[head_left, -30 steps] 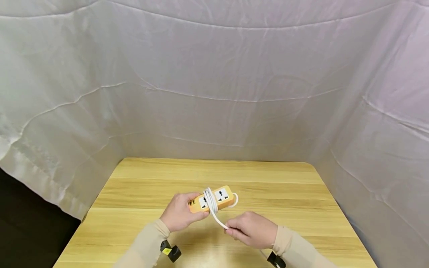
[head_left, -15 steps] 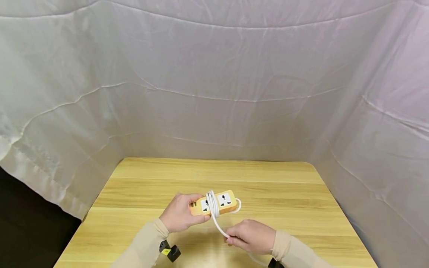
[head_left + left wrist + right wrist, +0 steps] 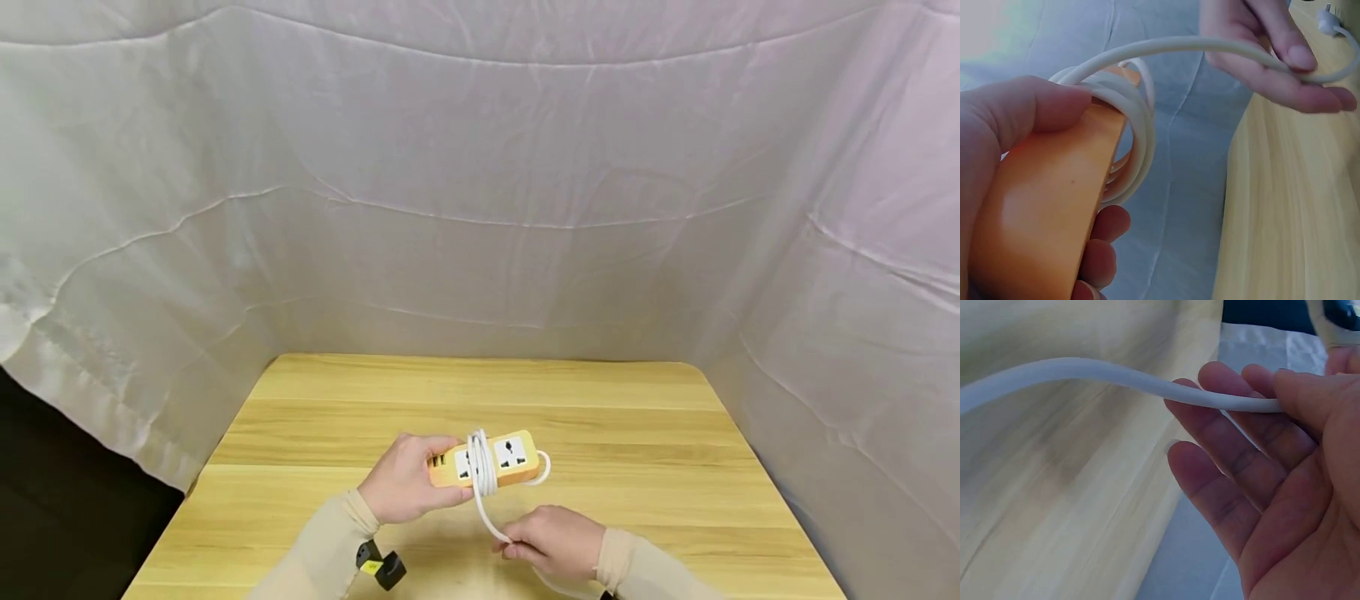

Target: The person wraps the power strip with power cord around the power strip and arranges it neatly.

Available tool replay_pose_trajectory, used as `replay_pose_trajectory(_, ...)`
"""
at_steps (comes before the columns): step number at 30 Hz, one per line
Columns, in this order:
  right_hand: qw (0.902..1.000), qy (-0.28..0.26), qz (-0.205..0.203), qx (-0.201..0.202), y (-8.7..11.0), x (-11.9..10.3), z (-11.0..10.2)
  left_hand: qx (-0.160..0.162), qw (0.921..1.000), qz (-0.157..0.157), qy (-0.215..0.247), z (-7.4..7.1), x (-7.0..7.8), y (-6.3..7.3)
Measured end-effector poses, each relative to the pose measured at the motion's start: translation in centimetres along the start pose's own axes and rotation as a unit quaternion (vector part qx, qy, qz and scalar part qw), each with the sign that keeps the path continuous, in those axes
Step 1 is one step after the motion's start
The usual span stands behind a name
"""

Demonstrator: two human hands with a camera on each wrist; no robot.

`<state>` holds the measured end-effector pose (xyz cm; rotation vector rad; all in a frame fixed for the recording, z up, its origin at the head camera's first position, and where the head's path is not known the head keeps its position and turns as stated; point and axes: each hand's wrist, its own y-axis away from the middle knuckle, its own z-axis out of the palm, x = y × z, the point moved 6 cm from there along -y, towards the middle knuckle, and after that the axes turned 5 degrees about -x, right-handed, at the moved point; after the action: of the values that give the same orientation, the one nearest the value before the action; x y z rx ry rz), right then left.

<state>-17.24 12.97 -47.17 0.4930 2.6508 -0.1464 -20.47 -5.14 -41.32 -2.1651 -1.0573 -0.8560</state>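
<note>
item, your left hand (image 3: 411, 481): fingers and thumb curled round the near end of an orange-yellow power strip (image 3: 517, 475), gripping it firmly, thumb on the side nearest you. item, your right hand (image 3: 557, 542): thumb pinching a white cord (image 3: 483, 471) against the fingers, the other fingers loosely extended, below and to the right of the strip. the power strip: held up over the table, slightly tilted, its far end pointing right; on its face, two white socket panels (image 3: 510, 452) and, beside your left fingers, two small dark slots (image 3: 438, 460). the cord: several turns wrapped round the strip's middle, a short loop standing out at the far end, one length sagging from the wraps to your right hand and on past it. at the cord's end, a white plug (image 3: 1329, 20), seen in the left wrist view near the table; whether it touches is not clear. outward: two beige sleeves (image 3: 322, 542), a black device (image 3: 382, 567) with a yellow label at your left wrist, a wood-grain table (image 3: 600, 417), and grey curtain (image 3: 525, 275) round its back and sides.
</note>
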Motion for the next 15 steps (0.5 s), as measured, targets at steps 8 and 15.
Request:
replay_pose_trajectory(8,0.9986,-0.018,0.046,-0.021,0.3,2.2,1.0,-0.013,0.9998,0.006,0.011,0.2,0.8,0.3)
replay_pose_trajectory(15,0.9961,-0.053,0.067,-0.025,0.6,3.7,1.6,-0.014,0.9994,0.026,0.017,0.3,1.6,0.6)
